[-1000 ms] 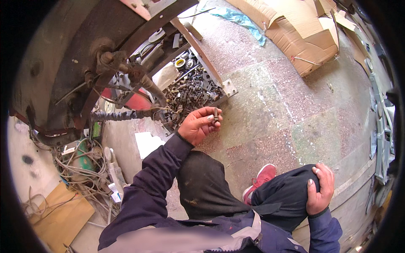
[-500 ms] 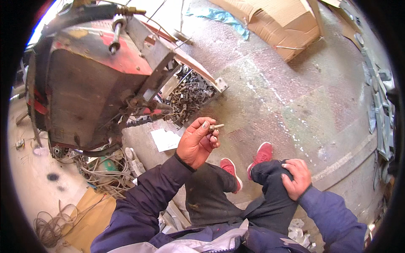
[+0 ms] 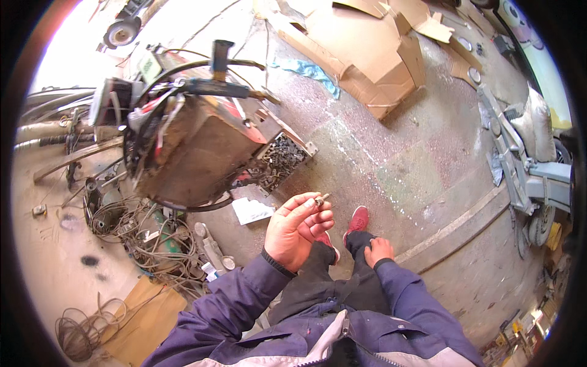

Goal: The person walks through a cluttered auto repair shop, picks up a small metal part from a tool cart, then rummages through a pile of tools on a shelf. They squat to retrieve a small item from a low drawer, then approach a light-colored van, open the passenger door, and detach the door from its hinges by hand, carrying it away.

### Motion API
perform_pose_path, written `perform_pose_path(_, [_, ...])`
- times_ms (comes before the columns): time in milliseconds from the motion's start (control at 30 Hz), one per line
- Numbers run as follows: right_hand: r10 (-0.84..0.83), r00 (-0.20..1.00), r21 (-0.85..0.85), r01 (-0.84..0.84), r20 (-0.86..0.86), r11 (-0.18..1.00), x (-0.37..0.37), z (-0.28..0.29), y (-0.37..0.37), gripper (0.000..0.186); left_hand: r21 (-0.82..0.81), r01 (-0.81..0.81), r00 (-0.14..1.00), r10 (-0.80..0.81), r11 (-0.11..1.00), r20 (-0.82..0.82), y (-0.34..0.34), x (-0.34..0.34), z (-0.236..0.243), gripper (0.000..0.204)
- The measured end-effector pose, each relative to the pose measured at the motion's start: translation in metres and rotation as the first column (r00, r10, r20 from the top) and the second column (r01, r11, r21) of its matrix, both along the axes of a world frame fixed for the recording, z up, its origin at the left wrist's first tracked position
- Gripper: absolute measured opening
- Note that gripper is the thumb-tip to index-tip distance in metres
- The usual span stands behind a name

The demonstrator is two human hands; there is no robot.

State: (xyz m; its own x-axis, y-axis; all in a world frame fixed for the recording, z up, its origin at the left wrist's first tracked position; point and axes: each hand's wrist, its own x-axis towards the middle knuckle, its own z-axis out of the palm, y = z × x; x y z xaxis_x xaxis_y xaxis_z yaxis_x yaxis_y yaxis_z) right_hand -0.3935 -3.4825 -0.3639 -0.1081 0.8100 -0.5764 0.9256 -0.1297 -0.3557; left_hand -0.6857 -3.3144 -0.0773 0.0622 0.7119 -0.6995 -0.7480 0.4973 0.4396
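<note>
Pinched between the thumb and fingers of my left hand (image 3: 292, 237) is a small metal bolt (image 3: 320, 200), its thin shank pointing up and to the right. My right hand (image 3: 379, 251) rests on my right thigh with its fingers lying over the dark trousers (image 3: 361, 287), and no object shows in it. Beyond my left hand stands a worn red and brown metal machine (image 3: 199, 153). Many small dark metal parts (image 3: 284, 160) fill a tray at its side. White paper (image 3: 252, 210) lies on the floor beside my left hand.
Tangled cables and hoses (image 3: 174, 254) lie at the left, with a coil of wire (image 3: 76, 333) nearer me. Large flattened cardboard (image 3: 361, 46) and a blue cloth (image 3: 309, 70) are on the floor ahead. A grey metal frame with wheels (image 3: 547, 186) stands at the right.
My view has risen and tilted up, so the machine and the cardboard show more fully. My left hand keeps the bolt, turned a little. My right hand stays on my leg.
</note>
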Motion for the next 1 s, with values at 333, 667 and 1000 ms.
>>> perform_pose_path(333, [-0.264, 0.965, -0.221, 0.255, -0.008, 0.941, 0.076, 0.132, -0.033, 0.046, 0.084, -0.116, 0.99, 0.109, 0.99, 0.085, -0.023, -0.03, 0.145, 0.021])
perform_pose_path(667, [-0.297, 0.952, -0.334, 0.306, 0.079, 0.891, 0.182, 0.097, -0.058, 0.048, 0.222, -0.283, 0.937, 0.219, 0.933, 0.273, -0.007, -0.05, 0.157, 0.026])
perform_pose_path(1000, [-0.709, 0.697, -0.318, 0.653, -0.102, 0.688, 0.25, 0.047, 0.231, 0.032, 0.252, -0.447, 0.874, 0.359, 0.858, 0.328, 0.155, -0.002, 0.152, 0.032])
